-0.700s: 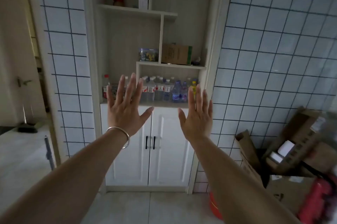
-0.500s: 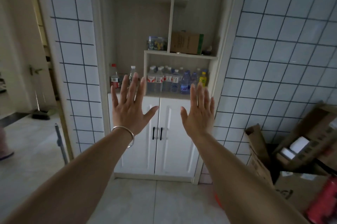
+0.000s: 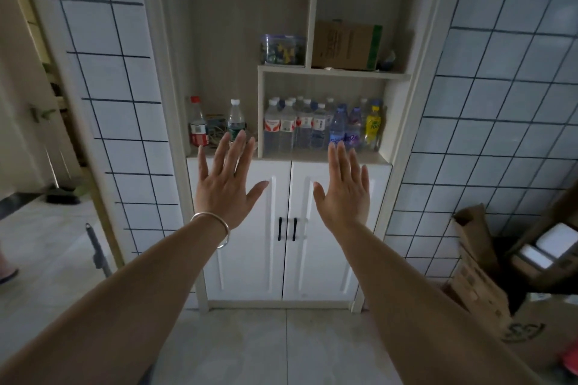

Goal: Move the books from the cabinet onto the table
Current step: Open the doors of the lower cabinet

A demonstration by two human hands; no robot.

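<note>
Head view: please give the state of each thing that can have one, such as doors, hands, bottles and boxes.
White double cabinet doors: both shut.
Left hand: open, fingers spread, holding nothing.
Right hand: open, holding nothing.
Red-capped bottle: upright, capped.
Clear water bottles in the compartment: upright, capped.
Brown cardboard box on the shelf: closed.

You hold both hands up in front of the cabinet [image 3: 247, 247], fingers straight and spread. Your left hand [image 3: 230, 187] has a bangle [image 3: 215, 226] on its wrist. Your right hand [image 3: 344, 193] is bare. Both doors are shut. Bottles [image 3: 316, 128] stand in a row on the shelf above, under a box [image 3: 345, 45].
</note>
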